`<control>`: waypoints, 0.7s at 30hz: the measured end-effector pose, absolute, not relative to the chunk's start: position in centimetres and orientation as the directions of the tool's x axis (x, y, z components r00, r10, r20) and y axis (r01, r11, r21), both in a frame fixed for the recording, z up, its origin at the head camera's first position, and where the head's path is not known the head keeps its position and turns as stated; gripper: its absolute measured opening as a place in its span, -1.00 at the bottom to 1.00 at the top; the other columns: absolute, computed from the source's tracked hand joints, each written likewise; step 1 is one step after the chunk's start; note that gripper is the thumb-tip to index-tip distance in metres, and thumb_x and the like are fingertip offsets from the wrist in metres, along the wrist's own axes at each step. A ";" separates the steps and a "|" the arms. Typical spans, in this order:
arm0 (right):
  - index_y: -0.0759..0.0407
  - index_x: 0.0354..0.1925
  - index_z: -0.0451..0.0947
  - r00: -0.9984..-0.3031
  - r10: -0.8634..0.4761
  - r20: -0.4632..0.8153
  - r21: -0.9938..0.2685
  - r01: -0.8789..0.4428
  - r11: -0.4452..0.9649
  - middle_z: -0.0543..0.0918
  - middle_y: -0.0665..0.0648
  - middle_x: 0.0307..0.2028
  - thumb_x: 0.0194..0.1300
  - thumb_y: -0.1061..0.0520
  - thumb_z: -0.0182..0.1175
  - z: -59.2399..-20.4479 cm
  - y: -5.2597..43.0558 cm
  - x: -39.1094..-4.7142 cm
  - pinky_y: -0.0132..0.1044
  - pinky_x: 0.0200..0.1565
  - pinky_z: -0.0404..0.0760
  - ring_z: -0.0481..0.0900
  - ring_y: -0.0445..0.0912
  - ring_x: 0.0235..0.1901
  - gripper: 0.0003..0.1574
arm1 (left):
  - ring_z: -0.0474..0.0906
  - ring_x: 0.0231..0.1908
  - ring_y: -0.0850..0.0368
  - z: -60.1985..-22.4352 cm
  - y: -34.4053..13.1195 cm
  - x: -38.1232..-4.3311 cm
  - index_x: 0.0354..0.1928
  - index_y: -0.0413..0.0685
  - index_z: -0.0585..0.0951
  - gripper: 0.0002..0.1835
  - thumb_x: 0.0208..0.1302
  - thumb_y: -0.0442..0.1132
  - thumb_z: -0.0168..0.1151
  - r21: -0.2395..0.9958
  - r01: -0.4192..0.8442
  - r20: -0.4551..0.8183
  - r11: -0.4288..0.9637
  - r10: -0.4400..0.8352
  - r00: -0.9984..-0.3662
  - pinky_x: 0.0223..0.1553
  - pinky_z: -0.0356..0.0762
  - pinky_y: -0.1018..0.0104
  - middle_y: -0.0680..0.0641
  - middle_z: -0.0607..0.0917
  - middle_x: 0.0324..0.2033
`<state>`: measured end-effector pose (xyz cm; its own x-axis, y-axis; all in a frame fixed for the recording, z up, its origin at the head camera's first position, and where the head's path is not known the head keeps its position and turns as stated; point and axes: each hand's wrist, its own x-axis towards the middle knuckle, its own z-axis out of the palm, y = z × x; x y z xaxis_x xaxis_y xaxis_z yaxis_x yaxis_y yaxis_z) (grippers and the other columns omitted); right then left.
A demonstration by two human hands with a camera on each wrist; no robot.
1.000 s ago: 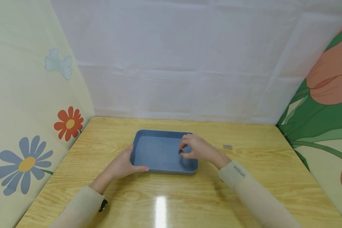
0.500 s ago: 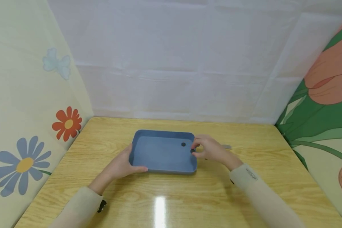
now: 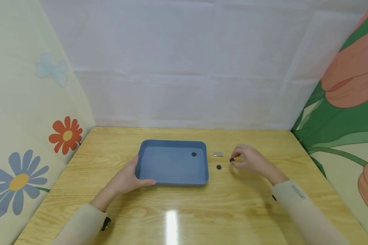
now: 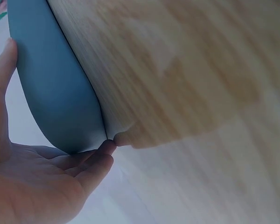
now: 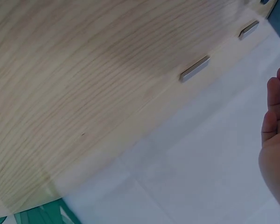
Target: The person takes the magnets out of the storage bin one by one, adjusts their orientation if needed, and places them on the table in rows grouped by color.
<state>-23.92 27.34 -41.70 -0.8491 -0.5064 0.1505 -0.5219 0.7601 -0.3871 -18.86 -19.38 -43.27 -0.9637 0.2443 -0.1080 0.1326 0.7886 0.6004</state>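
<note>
My left hand [image 3: 127, 178] rests against the near left corner of a blue rectangular tray [image 3: 171, 184], thumb along the front wall and fingers along the left side. In the left wrist view, those fingers [image 4: 95, 170] touch the tray's outer wall [image 4: 60, 88]. To the right of the tray, my right hand [image 3: 248, 160] pinches a small black disc [image 3: 232, 160] between thumb and fingertips, low over the table. Inside the tray lies another black disc [image 3: 194, 154]. A third disc [image 3: 219, 167] lies on the table between tray and right hand.
A small silver bar [image 3: 218, 154] lies right of the tray. In the right wrist view, two silver bars show, the nearer bar [image 5: 194, 69] beyond the fingers. White cloth [image 3: 184, 68] hangs behind the wooden table [image 3: 135, 217]; patterned cloths flank it.
My right hand has moved right, from above the tray past its right rim to the table, carrying the pinched disc. The silver bar and table disc are now uncovered. The left hand stays at the tray.
</note>
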 end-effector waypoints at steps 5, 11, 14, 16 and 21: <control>0.08 -0.28 0.69 -0.854 -0.492 0.169 -0.388 -0.517 0.763 0.69 0.04 -0.27 0.22 0.21 0.48 -41.7 28.8 -23.8 0.03 -0.10 0.72 0.66 0.03 -0.20 -0.87 | 0.01 0.55 -0.51 -43.3 -19.4 -18.9 0.60 -0.43 -0.21 0.48 0.06 0.37 0.49 0.604 0.137 -0.104 0.785 0.248 -0.963 0.48 0.20 -0.41 -0.49 -0.04 0.59; 0.11 -0.28 0.70 -0.846 -0.507 0.165 -0.390 -0.528 0.754 0.70 0.06 -0.27 0.22 0.22 0.48 -42.2 28.8 -24.0 -0.01 -0.11 0.74 0.67 0.03 -0.20 -0.88 | 0.01 0.55 -0.50 -43.3 -19.5 -18.8 0.61 -0.41 -0.22 0.48 0.06 0.35 0.50 0.611 0.136 -0.102 0.780 0.248 -0.963 0.47 0.20 -0.41 -0.47 -0.04 0.60; 0.12 -0.26 0.71 -0.846 -0.514 0.142 -0.410 -0.523 0.747 0.69 0.05 -0.25 0.23 0.22 0.47 -42.7 28.5 -24.1 -0.06 -0.10 0.75 0.67 0.00 -0.19 -0.88 | 0.01 0.55 -0.50 -43.3 -19.4 -18.8 0.61 -0.41 -0.22 0.49 0.05 0.37 0.50 0.610 0.136 -0.102 0.781 0.247 -0.964 0.48 0.20 -0.41 -0.47 -0.04 0.60; 0.13 -0.26 0.71 -0.848 -0.515 0.128 -0.423 -0.516 0.744 0.69 0.05 -0.25 0.21 0.24 0.47 -43.0 28.3 -24.1 -0.07 -0.09 0.74 0.67 0.00 -0.18 -0.88 | 0.01 0.55 -0.50 -43.3 -19.4 -18.8 0.61 -0.41 -0.22 0.49 0.04 0.37 0.50 0.608 0.133 -0.104 0.782 0.245 -0.964 0.48 0.20 -0.40 -0.47 -0.04 0.60; 0.08 -0.27 0.71 -0.853 -0.513 0.098 -0.422 -0.502 0.755 0.69 -0.01 -0.25 0.22 0.20 0.47 -44.0 27.9 -24.0 -0.12 -0.05 0.72 0.65 -0.08 -0.17 -0.88 | 0.02 0.55 -0.49 -43.2 -19.4 -18.7 0.61 -0.40 -0.22 0.49 0.05 0.36 0.51 0.606 0.132 -0.103 0.784 0.242 -0.965 0.48 0.21 -0.40 -0.46 -0.04 0.60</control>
<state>-23.97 27.94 -44.04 -0.8529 -0.5128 0.0976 -0.5021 0.7547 -0.4223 -18.75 -19.39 -43.21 -0.9647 0.2423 -0.1032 0.1321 0.7841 0.6065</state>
